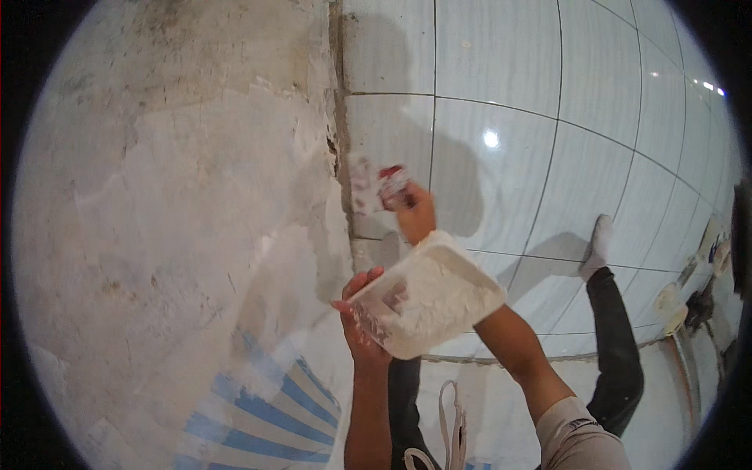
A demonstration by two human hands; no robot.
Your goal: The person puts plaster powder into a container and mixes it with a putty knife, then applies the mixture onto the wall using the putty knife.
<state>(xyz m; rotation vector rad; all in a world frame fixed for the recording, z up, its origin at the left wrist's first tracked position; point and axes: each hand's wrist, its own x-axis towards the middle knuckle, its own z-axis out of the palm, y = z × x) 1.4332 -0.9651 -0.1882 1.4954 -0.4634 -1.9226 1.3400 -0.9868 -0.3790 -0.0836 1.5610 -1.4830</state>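
My left hand (362, 317) grips a white rectangular tray (446, 286) by its left end; white paste is smeared inside it. Above the tray, my right hand (417, 207) is closed on a motion-blurred red tool (392, 176), apparently a scraper, with white paste on it. The tool is over the edge of the glossy pale tiles (493, 180), beside the rough dark seam (339, 141) that divides them from a patchy whitish plastered surface (157, 180). Part of my right forearm is hidden under the tray.
My leg in dark trousers (611, 345) reaches right, its socked foot (599, 243) on the tiles. Blue stripes (274, 415) mark the pale surface at lower left. A white looped strap (446, 415) hangs at bottom centre. Indistinct objects (689, 305) stand along the far right edge.
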